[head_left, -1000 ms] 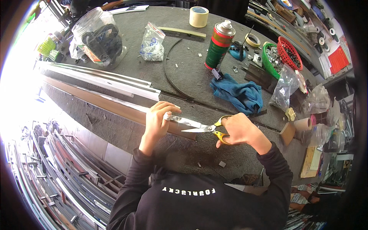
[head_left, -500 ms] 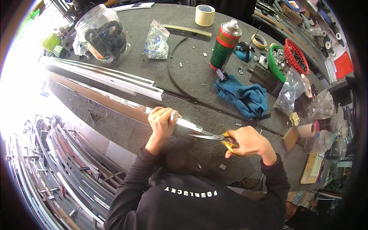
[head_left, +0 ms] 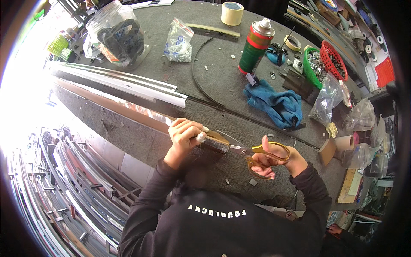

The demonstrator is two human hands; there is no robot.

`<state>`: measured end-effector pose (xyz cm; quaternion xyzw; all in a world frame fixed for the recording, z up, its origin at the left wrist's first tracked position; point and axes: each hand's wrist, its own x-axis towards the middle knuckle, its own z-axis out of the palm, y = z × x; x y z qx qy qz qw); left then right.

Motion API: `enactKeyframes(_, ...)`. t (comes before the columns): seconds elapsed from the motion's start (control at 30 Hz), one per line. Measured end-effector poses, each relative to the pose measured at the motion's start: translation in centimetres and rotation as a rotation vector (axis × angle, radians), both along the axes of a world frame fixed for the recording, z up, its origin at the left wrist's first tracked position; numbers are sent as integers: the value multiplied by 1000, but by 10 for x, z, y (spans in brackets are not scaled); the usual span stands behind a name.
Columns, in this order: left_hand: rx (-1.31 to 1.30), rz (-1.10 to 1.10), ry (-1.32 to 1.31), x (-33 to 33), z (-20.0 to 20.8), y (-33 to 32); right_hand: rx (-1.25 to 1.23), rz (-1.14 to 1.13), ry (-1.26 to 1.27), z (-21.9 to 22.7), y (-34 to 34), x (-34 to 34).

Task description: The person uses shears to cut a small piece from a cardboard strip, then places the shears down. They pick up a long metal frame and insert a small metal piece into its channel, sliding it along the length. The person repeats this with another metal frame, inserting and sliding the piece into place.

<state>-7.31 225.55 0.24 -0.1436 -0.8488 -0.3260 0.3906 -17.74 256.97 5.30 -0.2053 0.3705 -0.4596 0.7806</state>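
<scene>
My left hand (head_left: 183,139) is closed around a long bar (head_left: 141,118) near its right end. The bar has a brown side and a shiny top, and it runs off to the far left along the table. White wrapping covers tips of my left fingers. My right hand (head_left: 278,159) has its fingers through the gold handles of a pair of scissors (head_left: 245,150). The handles are spread and the blades are parted at the bar's end. One blade reaches over the tan strip there; the other is partly hidden.
White profiles (head_left: 141,88) lie beyond the bar. A blue cloth (head_left: 276,106), spray can (head_left: 256,47), tape roll (head_left: 232,13), small-parts bag (head_left: 179,43) and clear jar (head_left: 117,38) stand farther back. Green (head_left: 311,70) and red baskets (head_left: 333,60) are at right; metal lengths (head_left: 72,188) lie lower left.
The scissors have gone from nearly closed beside the bar to wide apart at its end. My right hand has turned and its fingers have spread. The bar's end now shows tan.
</scene>
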Motion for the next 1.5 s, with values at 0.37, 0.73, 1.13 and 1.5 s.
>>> enactKeyframes(0.37,40,-25,22,1,-2,0,135,-4,68,17,-9,1)
enactKeyframes(0.73,132,30,-147,-1,-4,2,40,-64,-19,12,9,15)
enactKeyframes(1.13,-239,-325,-308,-13,38,7,42,-712,125,-3,5,131)
enactKeyframes(1.5,-137,-493,-351,-11,31,2,895,-887,1350,15,-143,186)
